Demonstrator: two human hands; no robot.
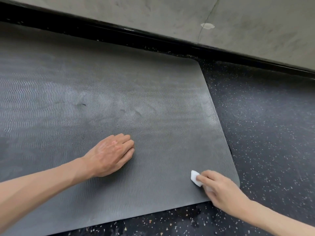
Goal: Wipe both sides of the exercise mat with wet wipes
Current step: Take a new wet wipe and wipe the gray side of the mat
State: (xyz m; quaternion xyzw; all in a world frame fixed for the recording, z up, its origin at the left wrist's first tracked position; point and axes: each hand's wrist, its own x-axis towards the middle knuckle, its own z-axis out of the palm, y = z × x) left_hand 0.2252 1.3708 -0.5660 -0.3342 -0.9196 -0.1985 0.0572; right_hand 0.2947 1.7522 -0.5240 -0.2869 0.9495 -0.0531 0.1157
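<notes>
- A dark grey exercise mat (pixel 119 99) lies flat on the floor and fills most of the view. It runs out of frame on the left.
- Its upper face has a fine wavy ribbed texture, which catches pale light across the middle and far parts.
- A small dark mark (pixel 83 104) sits on the mat left of centre.
- Both right corners of the mat are rounded. The far one lies close to the baseboard, and the near one lies just beside the right hand.
- The floor (pixel 272 133) around the mat is black rubber flecked with pale and tan specks. It shows to the right of the mat and along its near edge.
- A black baseboard (pixel 153 40) runs diagonally across the far side, where the floor meets the wall.
- The wall (pixel 170 16) is bare grey concrete. A thin crack runs down it through a pale chipped patch (pixel 207 25).
- The left hand (pixel 110 154) rests palm down on the mat near its middle. The fingers lie close together and loosely bent onto the surface, grasping nothing.
- The right hand (pixel 219 188) is at the mat's near right corner and reaches in from the right over the mat's edge.
- Its fingers and thumb pinch a folded white wet wipe (pixel 194 177) and hold it against the mat. The wipe's free end sticks out to the left of the fingertips.
</notes>
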